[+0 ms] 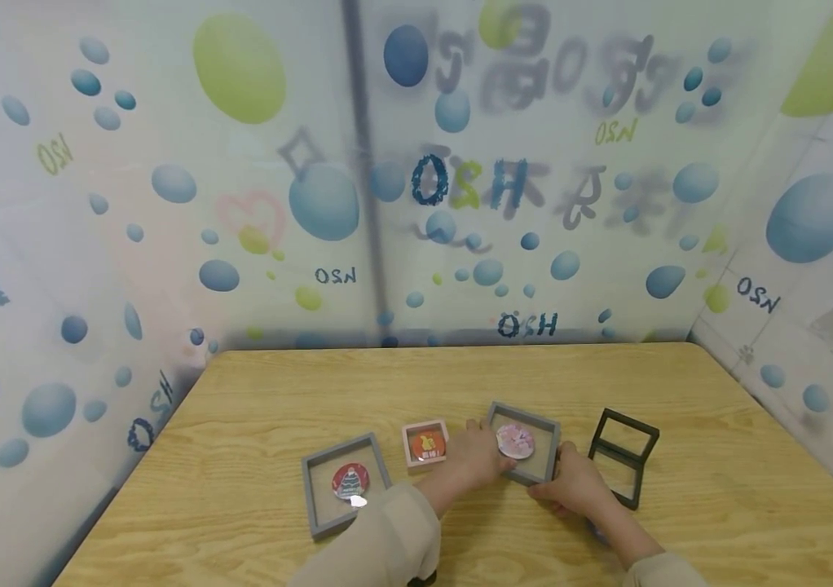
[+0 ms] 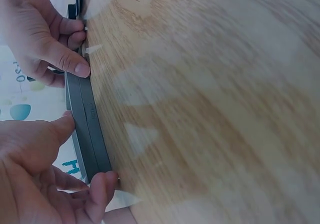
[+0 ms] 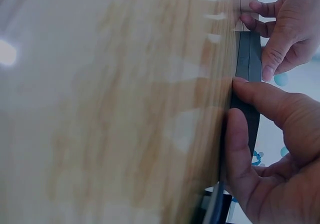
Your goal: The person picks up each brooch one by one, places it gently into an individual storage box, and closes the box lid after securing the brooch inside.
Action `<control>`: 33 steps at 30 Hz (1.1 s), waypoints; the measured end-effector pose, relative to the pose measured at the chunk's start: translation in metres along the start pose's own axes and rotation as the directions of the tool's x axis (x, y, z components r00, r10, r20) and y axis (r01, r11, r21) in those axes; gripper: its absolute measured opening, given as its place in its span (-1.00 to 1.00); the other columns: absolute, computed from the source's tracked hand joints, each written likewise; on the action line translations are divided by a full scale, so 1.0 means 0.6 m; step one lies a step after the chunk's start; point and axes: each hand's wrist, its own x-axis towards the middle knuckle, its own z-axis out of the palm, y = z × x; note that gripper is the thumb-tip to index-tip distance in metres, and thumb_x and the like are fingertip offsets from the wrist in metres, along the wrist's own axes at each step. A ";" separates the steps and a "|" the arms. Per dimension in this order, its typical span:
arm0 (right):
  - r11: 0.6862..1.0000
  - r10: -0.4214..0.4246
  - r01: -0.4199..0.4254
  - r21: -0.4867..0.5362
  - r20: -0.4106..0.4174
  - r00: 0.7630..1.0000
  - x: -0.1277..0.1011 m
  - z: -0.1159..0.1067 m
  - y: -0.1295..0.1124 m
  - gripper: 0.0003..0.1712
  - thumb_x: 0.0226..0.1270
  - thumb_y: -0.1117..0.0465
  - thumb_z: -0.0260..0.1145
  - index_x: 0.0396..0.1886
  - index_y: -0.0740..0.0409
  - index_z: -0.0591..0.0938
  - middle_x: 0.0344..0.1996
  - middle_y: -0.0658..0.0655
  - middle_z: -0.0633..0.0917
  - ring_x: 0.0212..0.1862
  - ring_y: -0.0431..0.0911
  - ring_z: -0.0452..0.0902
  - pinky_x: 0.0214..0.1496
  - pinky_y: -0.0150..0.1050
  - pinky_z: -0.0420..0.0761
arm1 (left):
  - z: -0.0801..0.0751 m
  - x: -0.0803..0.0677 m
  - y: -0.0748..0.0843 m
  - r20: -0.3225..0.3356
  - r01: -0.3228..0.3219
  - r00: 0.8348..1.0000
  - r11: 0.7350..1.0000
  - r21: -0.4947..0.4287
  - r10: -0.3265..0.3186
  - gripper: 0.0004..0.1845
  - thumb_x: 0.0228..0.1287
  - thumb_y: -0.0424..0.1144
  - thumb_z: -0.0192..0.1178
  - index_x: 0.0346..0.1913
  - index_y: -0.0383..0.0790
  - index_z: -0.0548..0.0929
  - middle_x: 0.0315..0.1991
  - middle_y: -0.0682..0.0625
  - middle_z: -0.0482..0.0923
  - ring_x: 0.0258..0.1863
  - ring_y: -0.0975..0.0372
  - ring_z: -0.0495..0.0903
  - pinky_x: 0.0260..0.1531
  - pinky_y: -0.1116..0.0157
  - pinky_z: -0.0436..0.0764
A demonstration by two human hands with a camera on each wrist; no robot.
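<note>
While both hands clamp same grey frame (image 1: 526,449) near table's front-centre, left hand (image 1: 477,456) grips its left edge, thumb and fingers curled round rim; right hand (image 1: 576,487) pinches near-right corner. Pink badge (image 1: 515,440) sits inside. Larger grey frame (image 1: 346,483) with red badge well left, near front edge. Small pink frame (image 1: 425,443) just beside left hand. Black frame (image 1: 623,452) propped half-open, close right. Bare wooden table (image 1: 460,375) beyond to far edge; wide margins both sides.
</note>
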 end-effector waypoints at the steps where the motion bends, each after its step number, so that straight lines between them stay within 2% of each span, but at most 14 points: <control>1: 1.000 0.001 -0.001 0.001 0.001 1.000 0.000 0.000 0.001 -0.14 -0.21 0.31 0.50 0.02 0.55 0.20 -0.38 0.37 0.49 -0.65 -0.09 0.51 -0.63 -0.26 0.55 | 0.000 0.000 0.000 0.000 0.001 1.000 1.000 0.001 -0.001 -0.29 0.01 0.24 0.17 -0.05 -0.37 0.48 -0.33 -0.10 0.41 -0.48 0.18 0.46 -0.58 0.31 0.48; 7: 1.000 0.007 -0.007 -0.003 0.015 1.000 0.003 -0.002 0.003 -0.14 -0.21 0.32 0.49 0.04 0.56 0.20 -0.42 0.33 0.49 -0.64 -0.08 0.50 -0.62 -0.26 0.55 | 0.000 0.001 0.001 0.006 0.022 1.000 0.999 -0.027 -0.022 -0.32 -0.01 0.24 0.19 -0.08 -0.34 0.50 -0.34 -0.09 0.40 -0.49 0.18 0.47 -0.57 0.28 0.49; 11: 1.000 0.017 -0.016 -0.016 0.046 0.999 -0.001 -0.010 -0.002 -0.16 -0.19 0.35 0.47 0.04 0.60 0.20 -0.48 0.27 0.50 -0.63 -0.08 0.51 -0.59 -0.27 0.56 | 0.001 0.000 0.002 -0.013 0.016 1.000 0.999 -0.041 -0.017 -0.33 -0.02 0.23 0.21 -0.05 -0.30 0.50 -0.30 -0.09 0.39 -0.52 0.19 0.45 -0.60 0.29 0.47; 14: 1.000 0.024 -0.024 -0.002 0.059 0.998 -0.007 -0.018 -0.005 -0.17 -0.19 0.38 0.47 0.05 0.62 0.22 -0.52 0.23 0.52 -0.63 -0.08 0.53 -0.56 -0.26 0.56 | 0.001 0.000 0.004 -0.066 -0.037 0.997 0.999 0.006 0.037 -0.35 -0.01 0.20 0.22 0.00 -0.26 0.48 -0.24 -0.10 0.39 -0.41 0.17 0.44 -0.50 0.32 0.45; 17: 1.000 0.016 -0.018 0.019 0.066 0.998 -0.013 -0.032 -0.007 -0.19 -0.17 0.37 0.45 0.05 0.61 0.24 -0.54 0.21 0.55 -0.62 -0.08 0.55 -0.54 -0.26 0.57 | 0.001 -0.002 0.011 -0.117 -0.096 0.988 0.992 0.081 0.105 -0.40 0.00 0.15 0.24 0.00 -0.23 0.48 -0.22 -0.09 0.39 -0.30 0.15 0.40 -0.45 0.34 0.43; 20: 1.000 -0.002 0.000 0.026 0.049 0.999 -0.019 -0.048 -0.007 -0.29 -0.15 0.36 0.44 -0.02 0.59 0.32 -0.50 0.22 0.54 -0.60 -0.08 0.55 -0.52 -0.25 0.58 | -0.005 -0.006 0.022 -0.132 -0.143 0.979 0.982 0.120 0.158 -0.49 0.04 0.04 0.24 -0.01 -0.20 0.49 -0.19 -0.11 0.40 -0.24 0.14 0.40 -0.44 0.35 0.47; 24: 0.999 -0.021 0.021 -0.038 0.002 1.000 -0.033 -0.071 0.000 -0.64 -0.12 0.34 0.42 -0.38 0.45 0.46 -0.55 0.19 0.52 -0.63 -0.10 0.53 -0.56 -0.25 0.57 | -0.011 -0.012 0.044 -0.092 -0.223 0.968 0.968 0.117 0.235 -0.65 0.07 -0.06 0.23 -0.08 -0.11 0.53 -0.17 -0.04 0.47 -0.18 0.17 0.46 -0.32 0.30 0.51; 25: 0.998 -0.025 0.025 -0.065 -0.006 1.000 -0.038 -0.077 0.004 -0.71 -0.11 0.33 0.42 -0.48 0.39 0.47 -0.60 0.17 0.52 -0.65 -0.11 0.52 -0.58 -0.26 0.55 | -0.011 -0.013 0.051 -0.076 -0.251 0.963 0.962 0.109 0.260 -0.68 0.07 -0.06 0.24 -0.13 -0.11 0.54 -0.22 0.00 0.48 -0.23 0.20 0.47 -0.34 0.32 0.52; 29: 0.987 -0.040 0.037 -0.158 -0.016 0.999 -0.052 -0.098 0.023 -0.69 -0.12 0.29 0.43 -0.73 0.22 0.42 -0.79 0.06 0.48 -0.72 -0.15 0.45 -0.62 -0.32 0.47 | -0.007 -0.021 0.081 0.019 -0.359 0.933 0.926 0.113 0.359 -0.79 0.11 -0.05 0.22 -0.24 -0.05 0.58 -0.40 0.13 0.49 -0.46 0.36 0.46 -0.58 0.48 0.46; 31: 0.981 -0.040 0.038 -0.193 -0.005 0.999 -0.059 -0.107 0.032 -0.67 -0.13 0.26 0.44 -0.76 0.20 0.42 -0.84 0.03 0.45 -0.73 -0.16 0.40 -0.63 -0.33 0.41 | -0.003 -0.024 0.094 0.064 -0.409 0.913 0.907 0.099 0.404 -0.83 0.12 -0.05 0.21 -0.28 -0.03 0.59 -0.47 0.17 0.46 -0.54 0.41 0.41 -0.68 0.53 0.38; 33: 0.978 -0.025 0.027 -0.206 0.009 1.000 -0.064 -0.112 0.038 -0.66 -0.14 0.26 0.45 -0.76 0.20 0.42 -0.84 0.02 0.44 -0.73 -0.16 0.37 -0.62 -0.33 0.39 | 0.000 -0.026 0.107 0.090 -0.453 0.891 0.887 0.092 0.445 -0.83 0.12 -0.03 0.20 -0.29 -0.01 0.59 -0.50 0.20 0.46 -0.54 0.43 0.39 -0.66 0.54 0.35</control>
